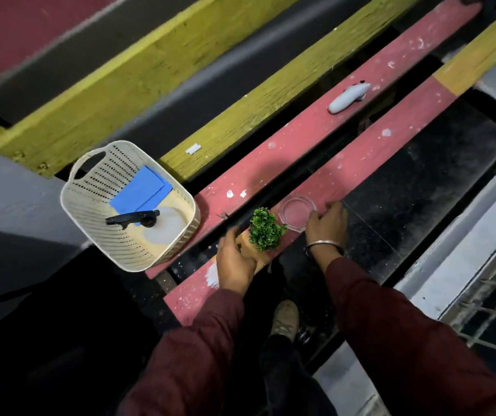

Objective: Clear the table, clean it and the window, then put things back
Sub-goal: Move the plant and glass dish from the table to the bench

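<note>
On the red worktop (pixel 301 139) the small, probably light plant (pixel 266 228) is gripped by its pot in the left hand (pixel 236 259), while the glass dish (pixel 296 213), fragile and slippery, is touched at its rim by the right hand (pixel 328 225), best pinched there.

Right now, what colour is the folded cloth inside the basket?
Bright blue. The folded cloth lies in the cream perforated basket; the head view shows it clearly.
</note>
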The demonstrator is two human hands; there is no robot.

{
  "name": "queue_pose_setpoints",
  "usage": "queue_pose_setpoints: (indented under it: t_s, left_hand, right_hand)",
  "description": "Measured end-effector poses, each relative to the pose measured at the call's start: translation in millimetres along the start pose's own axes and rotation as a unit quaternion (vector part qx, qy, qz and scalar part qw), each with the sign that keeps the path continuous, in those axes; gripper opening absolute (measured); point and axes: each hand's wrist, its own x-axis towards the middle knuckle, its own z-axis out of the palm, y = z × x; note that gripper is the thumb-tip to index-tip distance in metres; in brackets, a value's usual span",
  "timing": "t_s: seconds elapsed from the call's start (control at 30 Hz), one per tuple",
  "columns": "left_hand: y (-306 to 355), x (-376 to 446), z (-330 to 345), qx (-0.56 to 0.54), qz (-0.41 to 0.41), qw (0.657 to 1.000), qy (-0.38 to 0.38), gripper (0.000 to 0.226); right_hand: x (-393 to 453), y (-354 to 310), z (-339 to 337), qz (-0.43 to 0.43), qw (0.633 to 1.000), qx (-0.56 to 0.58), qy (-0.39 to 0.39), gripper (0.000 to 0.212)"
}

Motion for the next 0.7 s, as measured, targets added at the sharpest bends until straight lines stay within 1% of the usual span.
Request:
queue_pose_setpoints:
  t_s: [0.07, 0.2, 0.4, 0.47, 0.53, 0.7]
  left_hand:
    - [10, -16, -22, -0.002, 0.022, 1.0, 0.002, 0.077]
    - [34, -52, -75, 0.022, 0.07, 0.996, 0.051, 0.066]
    - [62, -92, -185, 0.024, 0.085, 0.985, 0.149, 0.055]
    - [60, -107, -228, 0.036, 0.099, 0.979, 0.174, 0.053]
    - [55, -121, -270, 0.057, 0.115, 0.971, 0.201, 0.056]
    - [10, -169, -388, 0.116, 0.12, 0.941, 0.293, 0.058]
  right_hand:
    - [-13, -19, -19, -0.058, 0.998, -0.026, -0.001, 0.032]
    - [-47, -71, -49, -0.174, 0.984, -0.04, -0.021, 0.035]
    - [-138, -168, -70, -0.34, 0.937, -0.056, -0.058, 0.038]
    - [-175, -198, -71, -0.385, 0.917, -0.068, -0.074, 0.039]
    - [-210, -226, -71, -0.418, 0.902, -0.067, -0.084, 0.041]
    - [-325, -291, -61, -0.516, 0.849, -0.061, -0.098, 0.044]
